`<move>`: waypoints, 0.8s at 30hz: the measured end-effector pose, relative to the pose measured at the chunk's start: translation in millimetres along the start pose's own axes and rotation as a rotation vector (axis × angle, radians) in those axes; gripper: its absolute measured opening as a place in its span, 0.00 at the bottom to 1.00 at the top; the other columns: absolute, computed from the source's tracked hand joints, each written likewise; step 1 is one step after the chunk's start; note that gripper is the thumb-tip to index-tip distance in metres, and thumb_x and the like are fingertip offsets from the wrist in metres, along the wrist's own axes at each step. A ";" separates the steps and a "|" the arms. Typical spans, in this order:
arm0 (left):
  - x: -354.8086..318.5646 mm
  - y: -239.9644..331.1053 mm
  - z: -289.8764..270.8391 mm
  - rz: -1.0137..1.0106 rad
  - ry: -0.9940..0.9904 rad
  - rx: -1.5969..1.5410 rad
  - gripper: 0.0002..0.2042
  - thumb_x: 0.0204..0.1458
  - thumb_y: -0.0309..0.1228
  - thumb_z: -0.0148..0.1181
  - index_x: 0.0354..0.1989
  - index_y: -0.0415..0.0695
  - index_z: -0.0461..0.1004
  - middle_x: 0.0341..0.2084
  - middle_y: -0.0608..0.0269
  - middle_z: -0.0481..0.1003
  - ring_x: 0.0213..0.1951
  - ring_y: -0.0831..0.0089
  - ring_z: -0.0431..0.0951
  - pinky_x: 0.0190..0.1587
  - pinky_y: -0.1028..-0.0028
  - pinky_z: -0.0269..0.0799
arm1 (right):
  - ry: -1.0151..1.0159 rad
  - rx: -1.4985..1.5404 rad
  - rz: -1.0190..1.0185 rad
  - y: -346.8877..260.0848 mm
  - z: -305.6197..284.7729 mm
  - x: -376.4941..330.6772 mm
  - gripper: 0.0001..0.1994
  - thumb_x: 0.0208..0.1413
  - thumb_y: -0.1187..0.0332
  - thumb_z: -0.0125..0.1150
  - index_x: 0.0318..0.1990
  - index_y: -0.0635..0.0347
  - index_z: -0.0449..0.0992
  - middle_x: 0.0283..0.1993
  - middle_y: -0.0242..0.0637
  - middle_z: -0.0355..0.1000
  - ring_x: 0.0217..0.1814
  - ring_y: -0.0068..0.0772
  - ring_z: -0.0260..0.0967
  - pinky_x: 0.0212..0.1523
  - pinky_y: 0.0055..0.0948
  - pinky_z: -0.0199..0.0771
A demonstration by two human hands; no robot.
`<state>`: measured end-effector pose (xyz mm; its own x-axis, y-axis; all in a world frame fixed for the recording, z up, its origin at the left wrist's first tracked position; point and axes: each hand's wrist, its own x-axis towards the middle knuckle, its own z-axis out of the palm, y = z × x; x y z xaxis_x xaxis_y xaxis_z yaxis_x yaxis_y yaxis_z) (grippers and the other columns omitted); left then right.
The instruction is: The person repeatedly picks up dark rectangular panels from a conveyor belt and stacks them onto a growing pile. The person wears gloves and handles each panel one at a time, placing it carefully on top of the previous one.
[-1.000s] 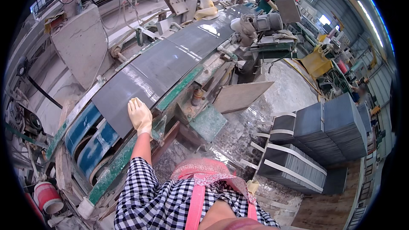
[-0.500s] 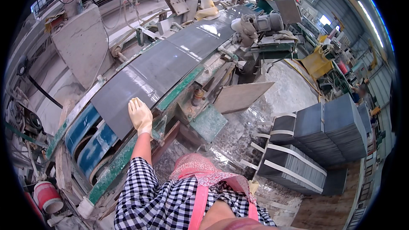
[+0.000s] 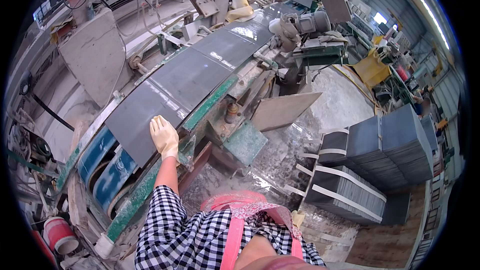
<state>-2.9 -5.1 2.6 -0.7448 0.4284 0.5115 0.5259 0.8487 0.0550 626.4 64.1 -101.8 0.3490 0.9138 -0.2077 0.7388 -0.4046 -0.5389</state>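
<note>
Head view, standing by the conveyor [image 3: 131, 207]. Blue belts [image 3: 116, 176] show at its near end, beyond the edge of the nearest slab [image 3: 136, 119]: flat, dark grey, lying on top of the conveyor. A second slab [image 3: 189, 81] lies next along the conveyor, a thin seam between the two. More grey pieces run on in line toward its far end, wet shine across them.

The left hand [image 3: 164, 136], in a cream glove, lies on the nearest slab by the edge of the conveyor on the worker's side. Fingers stretched out, close together, gripping nothing that I can see. Sleeve [image 3: 162, 215] black-and-white check; pink apron [image 3: 235, 235] over it. Right hand [image 3: 297, 218]: just a bit of cream glove past the apron, off to the right of the conveyor. Most of it hidden; cannot tell whether its fingers are open or closed, or on anything.

Right of the conveyor: a green metal plate [image 3: 246, 143] low beside the frame, a tilted grey-brown board [image 3: 286, 110] past it. Well apart, further right, a strapped stack [image 3: 340, 197] of dark slabs, with a taller stack [image 3: 405, 137] behind. Grey motor [image 3: 314, 22] by the conveyor's far end. Red-and-white bucket [image 3: 60, 235] left of its near end.
</note>
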 end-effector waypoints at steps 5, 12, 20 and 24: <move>0.1 0.7 -2.4 0.003 -0.007 -0.003 0.20 0.61 0.32 0.46 0.56 0.30 0.70 0.53 0.47 0.75 0.60 0.54 0.69 0.68 0.63 0.56 | 0.072 -0.001 -0.025 4.1 4.1 -0.7 0.10 0.48 0.71 0.51 0.34 0.72 0.70 0.32 0.57 0.71 0.35 0.52 0.69 0.38 0.44 0.68; 0.2 2.1 -0.5 -0.009 -0.004 -0.021 0.20 0.61 0.32 0.47 0.56 0.30 0.70 0.53 0.47 0.74 0.60 0.54 0.69 0.68 0.63 0.56 | 0.074 0.024 -0.018 1.2 2.9 -3.5 0.09 0.47 0.71 0.51 0.30 0.71 0.70 0.29 0.55 0.70 0.32 0.54 0.68 0.37 0.46 0.68; -0.1 0.4 0.1 0.005 0.010 -0.017 0.20 0.60 0.31 0.47 0.55 0.29 0.71 0.53 0.46 0.74 0.60 0.54 0.69 0.67 0.62 0.56 | 0.170 0.115 -0.075 3.1 10.4 -7.2 0.09 0.47 0.70 0.51 0.27 0.69 0.68 0.26 0.57 0.68 0.31 0.55 0.67 0.36 0.49 0.66; 0.0 1.7 -0.1 0.005 0.011 -0.023 0.19 0.60 0.31 0.47 0.54 0.30 0.71 0.53 0.47 0.75 0.60 0.54 0.69 0.67 0.62 0.57 | 0.178 0.080 -0.064 12.4 12.0 -1.2 0.09 0.47 0.69 0.51 0.26 0.69 0.68 0.26 0.58 0.69 0.31 0.57 0.68 0.36 0.50 0.66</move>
<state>-2.0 -3.6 2.8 -0.7376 0.4289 0.5215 0.5389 0.8393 0.0721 628.3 58.4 -118.0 0.4048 0.9140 -0.0271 0.7170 -0.3357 -0.6109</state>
